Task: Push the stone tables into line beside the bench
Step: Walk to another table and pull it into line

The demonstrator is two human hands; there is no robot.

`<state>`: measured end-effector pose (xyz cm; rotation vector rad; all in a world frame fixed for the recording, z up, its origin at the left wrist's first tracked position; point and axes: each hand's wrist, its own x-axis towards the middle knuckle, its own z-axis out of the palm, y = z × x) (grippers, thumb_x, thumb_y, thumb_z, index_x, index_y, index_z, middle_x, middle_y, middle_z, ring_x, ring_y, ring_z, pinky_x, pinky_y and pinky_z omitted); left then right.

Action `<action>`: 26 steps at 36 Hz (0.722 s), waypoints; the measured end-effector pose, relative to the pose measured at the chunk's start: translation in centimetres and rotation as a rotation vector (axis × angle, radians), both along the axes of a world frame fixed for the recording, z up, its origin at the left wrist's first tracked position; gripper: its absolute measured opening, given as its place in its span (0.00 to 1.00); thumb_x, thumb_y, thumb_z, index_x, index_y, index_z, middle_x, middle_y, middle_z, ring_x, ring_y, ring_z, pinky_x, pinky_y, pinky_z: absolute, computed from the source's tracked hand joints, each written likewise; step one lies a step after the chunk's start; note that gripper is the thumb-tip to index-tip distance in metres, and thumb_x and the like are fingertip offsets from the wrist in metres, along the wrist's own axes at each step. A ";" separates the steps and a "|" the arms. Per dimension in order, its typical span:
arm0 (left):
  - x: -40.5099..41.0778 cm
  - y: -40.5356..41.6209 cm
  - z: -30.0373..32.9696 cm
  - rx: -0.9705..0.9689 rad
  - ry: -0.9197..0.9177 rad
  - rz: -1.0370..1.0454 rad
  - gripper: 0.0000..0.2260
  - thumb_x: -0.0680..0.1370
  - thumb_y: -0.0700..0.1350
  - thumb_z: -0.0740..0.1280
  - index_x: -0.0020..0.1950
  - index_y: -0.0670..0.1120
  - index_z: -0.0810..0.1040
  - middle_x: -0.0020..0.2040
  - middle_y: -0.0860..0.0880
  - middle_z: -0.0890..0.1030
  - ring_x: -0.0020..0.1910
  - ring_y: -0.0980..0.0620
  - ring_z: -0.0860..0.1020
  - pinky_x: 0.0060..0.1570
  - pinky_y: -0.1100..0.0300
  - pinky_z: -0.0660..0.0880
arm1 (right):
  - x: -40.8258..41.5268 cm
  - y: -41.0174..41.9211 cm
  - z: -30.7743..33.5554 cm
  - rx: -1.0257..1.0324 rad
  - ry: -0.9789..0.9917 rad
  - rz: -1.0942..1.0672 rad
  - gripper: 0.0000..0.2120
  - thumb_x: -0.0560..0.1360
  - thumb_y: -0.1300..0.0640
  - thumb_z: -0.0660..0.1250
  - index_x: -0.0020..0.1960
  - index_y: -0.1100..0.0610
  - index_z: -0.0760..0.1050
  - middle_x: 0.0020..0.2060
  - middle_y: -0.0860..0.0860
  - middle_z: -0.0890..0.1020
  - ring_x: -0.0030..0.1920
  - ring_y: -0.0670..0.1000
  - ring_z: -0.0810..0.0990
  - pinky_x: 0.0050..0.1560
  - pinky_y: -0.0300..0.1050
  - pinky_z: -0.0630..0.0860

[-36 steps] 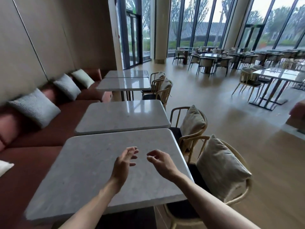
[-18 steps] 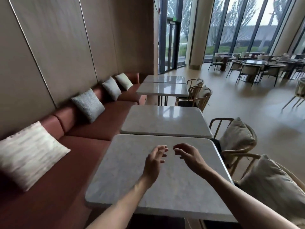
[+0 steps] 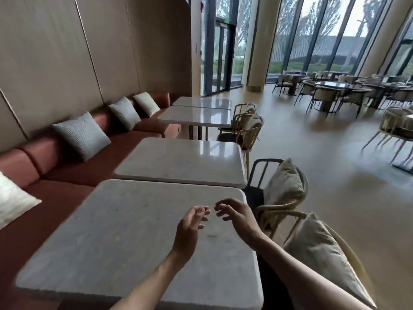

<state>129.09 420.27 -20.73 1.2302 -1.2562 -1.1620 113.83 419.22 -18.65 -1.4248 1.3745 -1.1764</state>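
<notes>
A row of grey stone tables runs along a long red bench (image 3: 73, 175). The nearest table (image 3: 116, 238) lies right under my arms, and a second table (image 3: 178, 162) stands just beyond it with a narrow gap between them. Two more tables (image 3: 196, 117) stand farther back. My left hand (image 3: 190, 227) and my right hand (image 3: 239, 218) hover above the nearest table top, fingers loosely spread and relaxed. Neither hand holds or touches anything.
Grey cushions (image 3: 82, 135) lean along the bench back. Wooden chairs with cushions (image 3: 283, 193) stand on the right side of the tables, one close by my right arm (image 3: 324, 251). Open floor and more tables and chairs (image 3: 330, 90) lie to the right.
The view has swung left and then settled, showing more of the bench and wall. Both hands stay raised over the nearest table, drifting slightly to the right across its top.
</notes>
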 end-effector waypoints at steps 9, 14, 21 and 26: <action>-14.6 0.8 -4.7 0.123 0.079 0.227 0.12 0.84 0.45 0.58 0.54 0.47 0.81 0.50 0.50 0.85 0.51 0.47 0.82 0.50 0.53 0.78 | -14.9 -2.0 -2.3 0.215 -0.030 0.155 0.07 0.78 0.63 0.65 0.50 0.64 0.81 0.42 0.56 0.84 0.41 0.51 0.81 0.43 0.43 0.75; -19.6 0.6 -2.3 0.056 0.076 0.334 0.12 0.85 0.43 0.57 0.55 0.45 0.80 0.52 0.47 0.85 0.51 0.47 0.82 0.52 0.49 0.77 | -20.8 -3.8 -0.8 0.209 -0.116 0.196 0.07 0.78 0.65 0.63 0.49 0.63 0.80 0.42 0.58 0.83 0.42 0.54 0.81 0.44 0.47 0.74; -26.4 2.0 -1.5 -0.059 0.073 0.433 0.12 0.85 0.45 0.57 0.54 0.48 0.81 0.51 0.50 0.85 0.49 0.51 0.82 0.50 0.55 0.78 | -28.8 -3.7 0.8 0.190 -0.200 0.213 0.11 0.79 0.65 0.61 0.53 0.69 0.79 0.40 0.56 0.83 0.37 0.50 0.80 0.42 0.44 0.74; -32.4 5.1 -3.6 -0.070 0.086 0.515 0.11 0.84 0.48 0.58 0.55 0.49 0.80 0.55 0.49 0.84 0.52 0.51 0.82 0.53 0.54 0.77 | -33.7 -2.4 0.6 0.247 -0.240 0.260 0.12 0.78 0.66 0.60 0.55 0.71 0.78 0.41 0.58 0.83 0.36 0.51 0.81 0.38 0.40 0.76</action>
